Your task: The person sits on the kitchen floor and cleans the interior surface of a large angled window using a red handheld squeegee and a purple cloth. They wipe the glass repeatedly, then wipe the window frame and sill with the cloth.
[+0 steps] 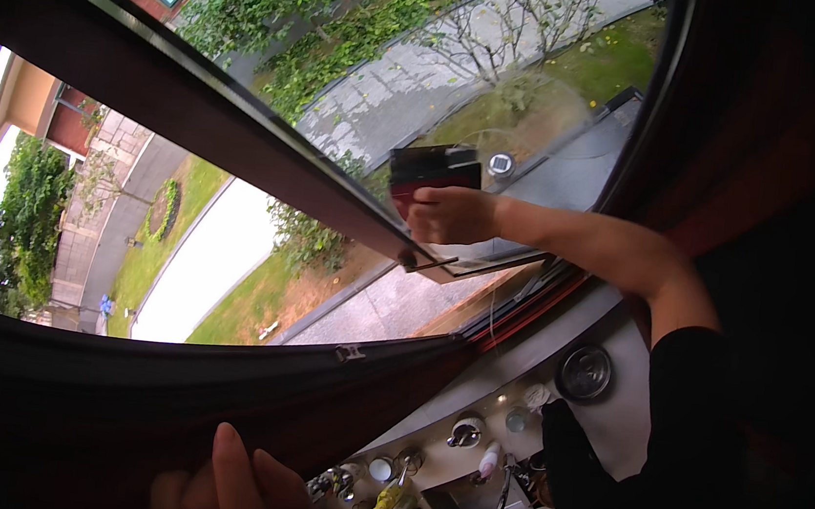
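My right hand point(448, 214) is closed around a black and dark red block-shaped window cleaner point(434, 169), pressed to or very near the glass pane point(364, 88). A hazy, curved smear shows on the glass above it. Just below the hand is the window handle point(432, 264), on the dark window frame point(206, 132). At the bottom, my left hand point(238, 485) is raised in shadow with a fingertip pointing up, near a dark curtain or panel point(167, 378). Its palm is hidden, so I cannot tell whether it holds anything.
Below the sill point(531, 347) stands a counter with a sink point(475, 508), a faucet point(499, 499), a yellow bottle point(389, 501) and several cups. A round dark lid or dish point(584, 373) lies on the right. A thin cord point(492, 314) hangs by the window track. Outside are shrubs and a paved path.
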Motion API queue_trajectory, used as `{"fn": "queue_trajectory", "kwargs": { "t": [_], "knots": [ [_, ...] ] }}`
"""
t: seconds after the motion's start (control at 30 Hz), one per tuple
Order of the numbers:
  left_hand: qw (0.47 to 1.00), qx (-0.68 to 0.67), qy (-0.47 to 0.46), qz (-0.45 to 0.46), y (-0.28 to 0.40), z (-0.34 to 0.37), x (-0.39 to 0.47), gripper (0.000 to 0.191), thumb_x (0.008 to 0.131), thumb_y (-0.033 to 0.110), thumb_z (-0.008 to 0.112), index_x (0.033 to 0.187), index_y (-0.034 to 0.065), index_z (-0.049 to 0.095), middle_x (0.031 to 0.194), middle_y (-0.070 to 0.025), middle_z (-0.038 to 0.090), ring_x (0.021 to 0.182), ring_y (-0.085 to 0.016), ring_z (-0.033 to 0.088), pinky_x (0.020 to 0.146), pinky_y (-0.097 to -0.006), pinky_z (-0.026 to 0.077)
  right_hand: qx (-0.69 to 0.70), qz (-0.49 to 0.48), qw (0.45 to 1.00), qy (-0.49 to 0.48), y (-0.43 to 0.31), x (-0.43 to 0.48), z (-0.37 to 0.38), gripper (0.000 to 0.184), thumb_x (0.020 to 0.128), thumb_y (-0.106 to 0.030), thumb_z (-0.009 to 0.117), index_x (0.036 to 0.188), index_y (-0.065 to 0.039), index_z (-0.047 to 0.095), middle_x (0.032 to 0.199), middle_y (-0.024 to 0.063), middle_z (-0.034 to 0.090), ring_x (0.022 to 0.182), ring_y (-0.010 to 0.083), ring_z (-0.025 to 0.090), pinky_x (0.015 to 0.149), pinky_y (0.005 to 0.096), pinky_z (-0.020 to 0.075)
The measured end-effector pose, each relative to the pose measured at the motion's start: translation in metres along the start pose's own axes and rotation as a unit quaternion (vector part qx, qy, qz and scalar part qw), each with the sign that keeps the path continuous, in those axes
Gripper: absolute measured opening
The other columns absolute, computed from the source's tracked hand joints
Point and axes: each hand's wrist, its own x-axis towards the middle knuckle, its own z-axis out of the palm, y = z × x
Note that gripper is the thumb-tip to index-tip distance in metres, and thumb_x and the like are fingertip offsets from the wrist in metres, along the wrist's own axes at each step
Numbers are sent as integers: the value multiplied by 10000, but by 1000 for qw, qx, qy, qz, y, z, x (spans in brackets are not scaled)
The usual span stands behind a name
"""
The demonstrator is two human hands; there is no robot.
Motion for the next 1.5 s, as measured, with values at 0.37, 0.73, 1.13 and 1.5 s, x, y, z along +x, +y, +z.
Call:
{"fn": "queue_trajectory", "kwargs": {
  "t": [0.37, 0.73, 1.13, 1.5],
  "knots": [
    [999, 12, 13, 29, -5, 1, 4, 113, 851, 234, 631, 845, 149, 705, 612, 60, 526, 622, -144, 548, 623, -286, 330, -51, 244, 966, 64, 57, -49, -80, 166, 696, -231, 649, 790, -197, 517, 860, -27, 504, 858, 169, 493, 820, 357, 402],
    [999, 30, 12, 8, 3, -1, 12, 128, 858, 223, 630, 796, 145, 709, 596, 36, 533, 607, -161, 542, 607, -286, 351, -59, 485, 868, 85, 3, -181, -85, 300, 678, -187, 750, 884, -179, 531, 909, 10, 523, 839, 236, 517, 761, 376, 411],
    [999, 25, 43, -4, 3, 5, 16, 185, 874, 240, 608, 772, 129, 717, 558, 34, 523, 574, -158, 537, 579, -288, 339, -59, 595, 794, 108, -49, -208, -47, 328, 681, -212, 768, 899, -157, 530, 881, 57, 523, 810, 265, 524, 737, 400, 430],
    [991, 60, 117, 11, -43, 1, 38, 301, 911, 333, 566, 711, 164, 714, 546, 62, 507, 566, -117, 506, 620, -307, 307, 2, 640, 767, 39, -50, -190, -114, 348, 775, -198, 703, 1083, -130, 557, 1091, 101, 508, 1029, 283, 478, 881, 389, 387]
  ]
}}
